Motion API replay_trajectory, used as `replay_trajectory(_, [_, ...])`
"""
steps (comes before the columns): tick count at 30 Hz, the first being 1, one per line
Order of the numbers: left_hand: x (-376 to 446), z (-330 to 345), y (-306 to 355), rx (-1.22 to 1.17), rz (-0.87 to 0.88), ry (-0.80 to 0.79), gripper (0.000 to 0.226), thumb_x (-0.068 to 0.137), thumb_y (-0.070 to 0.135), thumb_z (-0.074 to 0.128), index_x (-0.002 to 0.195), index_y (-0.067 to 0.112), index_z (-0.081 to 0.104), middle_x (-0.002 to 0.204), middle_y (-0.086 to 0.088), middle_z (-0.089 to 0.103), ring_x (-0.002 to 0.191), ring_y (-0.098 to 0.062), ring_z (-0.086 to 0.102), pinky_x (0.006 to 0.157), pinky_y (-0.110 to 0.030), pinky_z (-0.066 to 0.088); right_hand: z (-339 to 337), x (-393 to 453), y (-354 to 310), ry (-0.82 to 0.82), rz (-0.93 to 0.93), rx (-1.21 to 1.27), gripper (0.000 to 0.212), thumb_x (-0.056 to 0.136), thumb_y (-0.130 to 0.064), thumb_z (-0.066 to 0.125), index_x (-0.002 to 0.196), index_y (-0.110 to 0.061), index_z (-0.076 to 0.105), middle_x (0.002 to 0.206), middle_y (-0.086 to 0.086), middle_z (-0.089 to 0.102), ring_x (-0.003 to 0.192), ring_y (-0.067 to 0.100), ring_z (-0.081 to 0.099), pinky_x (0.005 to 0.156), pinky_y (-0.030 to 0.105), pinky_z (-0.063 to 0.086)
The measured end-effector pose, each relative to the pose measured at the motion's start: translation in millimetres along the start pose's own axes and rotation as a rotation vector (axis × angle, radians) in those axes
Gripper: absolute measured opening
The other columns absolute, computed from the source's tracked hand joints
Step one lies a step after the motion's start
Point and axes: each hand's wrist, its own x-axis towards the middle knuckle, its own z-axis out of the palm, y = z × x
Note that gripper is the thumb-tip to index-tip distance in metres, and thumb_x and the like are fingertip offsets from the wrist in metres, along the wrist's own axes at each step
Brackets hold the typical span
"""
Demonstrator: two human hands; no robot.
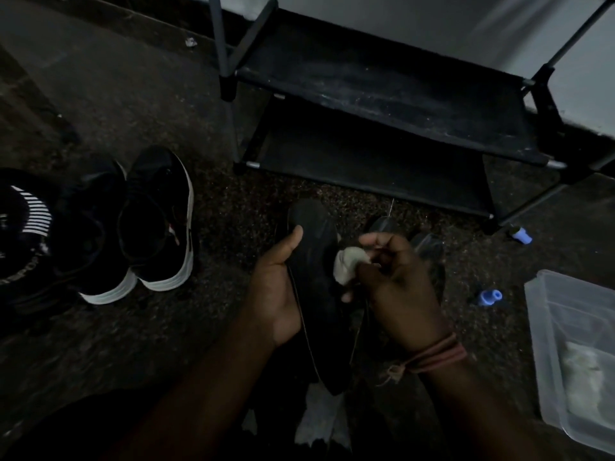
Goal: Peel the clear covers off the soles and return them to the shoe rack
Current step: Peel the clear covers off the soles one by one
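My left hand (278, 287) grips a black shoe (317, 294) from its left side, sole up, thumb on the toe end. My right hand (399, 281) pinches a small whitish wad (349, 262) against the sole's right edge. Whether the wad is cloth or a crumpled cover I cannot tell in the dim light. A second dark shoe (429, 251) lies on the floor just behind my right hand, partly hidden. The black shoe rack (382, 94) stands beyond, both shelves bare.
A pair of black sneakers with white soles (139, 227) stands on the carpet at left, beside a dark striped item (23, 227). A clear plastic box (572, 354) sits at right. Two small blue objects (489, 297) (520, 235) lie near it. White scraps (319, 424) lie below the shoe.
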Motion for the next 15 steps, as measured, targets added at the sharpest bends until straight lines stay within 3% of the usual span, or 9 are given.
replay_trajectory(2, [-1.3,-0.3,2.1,-0.005,0.02,0.014,0.054,0.1,0.051,0.051,0.127,0.006,0.061,0.115,-0.018,0.067,0.099,-0.033,0.064,0.079,-0.041,0.046,1.1,-1.5,1.7,-0.067,-0.04,-0.035,0.033,0.093,0.009,0.051,0.113,-0.015,0.064,0.093,0.009,0.07,0.069,0.031,0.07,0.063,0.038,0.061])
replay_trajectory(4, [-0.2,-1.9,2.2,-0.013,0.041,0.066,0.05,0.099,0.047,0.053,0.12,0.005,0.067,0.11,-0.015,0.07,0.097,-0.03,0.068,0.088,-0.041,0.05,1.7,-4.2,3.2,-0.122,-0.1,-0.15,0.034,0.089,0.014,0.049,0.1,-0.011,0.07,0.087,0.004,0.074,0.078,0.021,0.072,0.071,0.03,0.059])
replay_trajectory(7, [1.3,-2.6,-1.1,-0.026,0.028,0.125,0.051,0.101,0.044,0.051,0.12,0.001,0.07,0.117,-0.018,0.072,0.101,-0.033,0.072,0.097,-0.045,0.051,6.5,-8.7,3.0,-0.094,-0.14,-0.314,0.027,0.087,0.005,0.058,0.093,-0.017,0.073,0.097,0.002,0.071,0.085,0.002,0.068,0.075,0.015,0.051])
replay_trajectory(10, [6.0,-2.8,-6.3,0.006,0.024,0.157,0.06,0.104,0.05,0.043,0.13,-0.001,0.063,0.125,-0.023,0.069,0.112,-0.035,0.069,0.099,-0.045,0.05,7.5,-8.3,3.6,-0.06,-0.237,-0.431,0.018,0.09,-0.008,0.064,0.097,-0.022,0.073,0.103,-0.003,0.063,0.094,-0.005,0.062,0.082,0.003,0.042])
replay_trajectory(12, [8.6,-1.3,-10.7,0.059,0.032,0.154,0.061,0.105,0.049,0.042,0.136,-0.001,0.058,0.127,-0.022,0.068,0.115,-0.033,0.068,0.098,-0.042,0.052,5.6,-6.9,4.8,-0.044,-0.297,-0.472,0.016,0.091,-0.011,0.066,0.097,-0.022,0.074,0.1,-0.006,0.062,0.093,-0.005,0.061,0.082,0.003,0.042])
replay_trajectory(15, [11.3,-2.1,-19.7,0.1,0.028,0.109,0.062,0.105,0.046,0.042,0.141,-0.003,0.052,0.133,-0.022,0.065,0.124,-0.031,0.064,0.101,-0.04,0.05,5.0,-7.8,9.7,-0.082,-0.361,-0.517,0.013,0.088,-0.013,0.07,0.097,-0.021,0.076,0.096,-0.01,0.069,0.091,-0.003,0.065,0.083,0.018,0.052])
